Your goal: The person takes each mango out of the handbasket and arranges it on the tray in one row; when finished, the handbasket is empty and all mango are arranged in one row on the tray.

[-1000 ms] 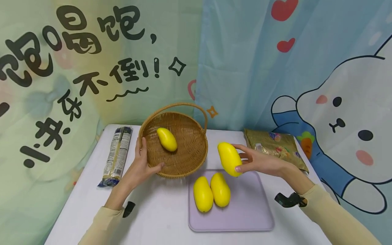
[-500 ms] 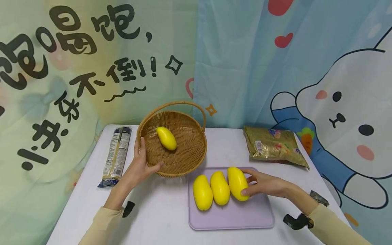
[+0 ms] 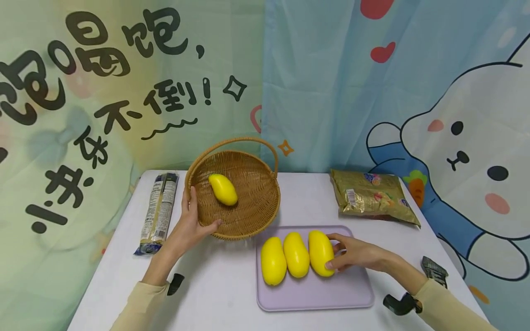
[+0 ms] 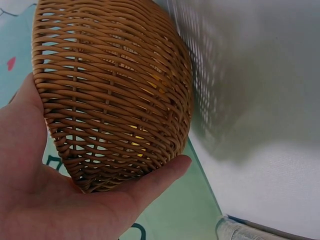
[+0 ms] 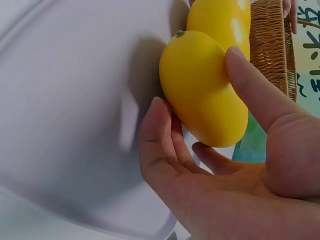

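At its left side a tilted wicker basket [image 3: 256, 197] is gripped by my left hand [image 3: 189, 230], thumb low along the weave in the left wrist view. Inside the basket lies one yellow mango [image 3: 223, 189]. My right hand [image 3: 358, 253] holds another mango [image 3: 320, 253] between thumb and fingers, on the lilac tray [image 3: 331, 294]. Two more mangoes stand upright in the row to its left: a middle mango [image 3: 296, 255] and a left mango [image 3: 273, 261]. In the right wrist view the held mango [image 5: 200, 85] shows its green stem end, with my thumb on its side.
A long plastic-wrapped pack [image 3: 157, 214] lies at the left edge of the white table [image 3: 215, 285]. At the back right is a gold foil bag [image 3: 372, 195]. A printed curtain [image 3: 314, 92] hangs right behind the table.
My right hand has lowered its mango from above the tray's back edge onto the tray, right of the other two. My left hand keeps its hold on the basket.
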Action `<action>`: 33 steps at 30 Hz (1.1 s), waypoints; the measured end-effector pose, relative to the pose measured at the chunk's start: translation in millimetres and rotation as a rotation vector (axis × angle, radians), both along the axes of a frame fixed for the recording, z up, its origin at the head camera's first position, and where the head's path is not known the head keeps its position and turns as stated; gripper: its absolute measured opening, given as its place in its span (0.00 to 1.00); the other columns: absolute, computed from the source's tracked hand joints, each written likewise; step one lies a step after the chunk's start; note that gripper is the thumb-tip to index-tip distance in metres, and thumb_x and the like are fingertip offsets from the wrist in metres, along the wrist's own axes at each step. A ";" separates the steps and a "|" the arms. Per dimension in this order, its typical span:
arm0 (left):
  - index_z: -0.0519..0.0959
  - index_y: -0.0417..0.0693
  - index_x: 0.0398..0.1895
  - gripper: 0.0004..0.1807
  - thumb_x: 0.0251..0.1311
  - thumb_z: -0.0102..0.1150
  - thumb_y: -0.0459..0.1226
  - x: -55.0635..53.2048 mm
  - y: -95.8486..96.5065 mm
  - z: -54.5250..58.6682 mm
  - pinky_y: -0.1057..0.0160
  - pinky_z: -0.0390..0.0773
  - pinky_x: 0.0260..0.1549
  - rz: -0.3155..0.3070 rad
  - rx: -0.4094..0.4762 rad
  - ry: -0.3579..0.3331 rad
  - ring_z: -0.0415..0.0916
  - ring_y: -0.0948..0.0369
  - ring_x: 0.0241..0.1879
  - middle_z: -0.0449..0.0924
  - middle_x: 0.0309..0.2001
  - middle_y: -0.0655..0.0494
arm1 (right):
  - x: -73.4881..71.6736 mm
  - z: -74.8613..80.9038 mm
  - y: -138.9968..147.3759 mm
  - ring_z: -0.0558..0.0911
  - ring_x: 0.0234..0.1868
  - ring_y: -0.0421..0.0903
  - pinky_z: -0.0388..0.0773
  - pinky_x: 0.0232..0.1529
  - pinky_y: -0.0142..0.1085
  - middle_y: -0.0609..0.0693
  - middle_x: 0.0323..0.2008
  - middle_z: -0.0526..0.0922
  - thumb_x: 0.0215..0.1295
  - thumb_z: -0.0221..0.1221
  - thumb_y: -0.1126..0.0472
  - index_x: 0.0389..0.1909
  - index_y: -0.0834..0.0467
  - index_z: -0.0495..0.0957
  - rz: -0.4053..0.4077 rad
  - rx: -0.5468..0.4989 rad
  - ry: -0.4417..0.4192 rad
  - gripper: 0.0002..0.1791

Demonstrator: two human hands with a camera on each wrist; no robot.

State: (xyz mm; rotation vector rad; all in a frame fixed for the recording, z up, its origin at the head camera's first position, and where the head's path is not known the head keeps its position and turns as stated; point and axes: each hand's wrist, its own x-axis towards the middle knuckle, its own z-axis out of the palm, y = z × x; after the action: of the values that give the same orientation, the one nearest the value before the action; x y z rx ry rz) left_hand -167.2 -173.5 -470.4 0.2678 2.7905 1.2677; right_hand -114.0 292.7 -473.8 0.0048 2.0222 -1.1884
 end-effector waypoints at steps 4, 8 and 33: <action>0.22 0.47 0.81 0.69 0.60 0.70 0.53 0.7 -0.1 -0.2 0.38 0.71 0.64 -0.001 -0.003 -0.001 0.54 0.29 0.73 0.11 0.79 0.43 | 2.5 -1.4 -0.9 0.81 0.44 0.50 0.83 0.50 0.44 0.63 0.61 0.71 0.63 0.71 0.55 0.79 0.61 0.49 0.010 0.020 0.020 0.52; 0.22 0.47 0.81 0.69 0.60 0.70 0.53 0.8 -0.6 0.2 0.38 0.72 0.63 0.006 -0.011 -0.006 0.55 0.29 0.73 0.11 0.79 0.43 | 3.8 1.2 -2.2 0.79 0.46 0.50 0.83 0.51 0.44 0.63 0.62 0.70 0.61 0.72 0.54 0.79 0.61 0.50 0.010 0.053 0.038 0.53; 0.21 0.49 0.80 0.69 0.60 0.69 0.55 0.1 -1.6 -0.3 0.37 0.71 0.63 0.002 -0.007 -0.023 0.55 0.29 0.73 0.10 0.79 0.44 | 2.6 8.8 3.9 0.80 0.46 0.51 0.83 0.51 0.47 0.64 0.63 0.71 0.61 0.72 0.51 0.78 0.60 0.53 -0.013 0.073 0.027 0.51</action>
State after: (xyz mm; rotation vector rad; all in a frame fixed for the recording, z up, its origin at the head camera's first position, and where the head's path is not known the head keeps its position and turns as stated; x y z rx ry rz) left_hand -167.1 -175.1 -470.8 0.2488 2.7768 1.2526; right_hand -111.4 296.6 -465.0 0.0383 2.0911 -1.1275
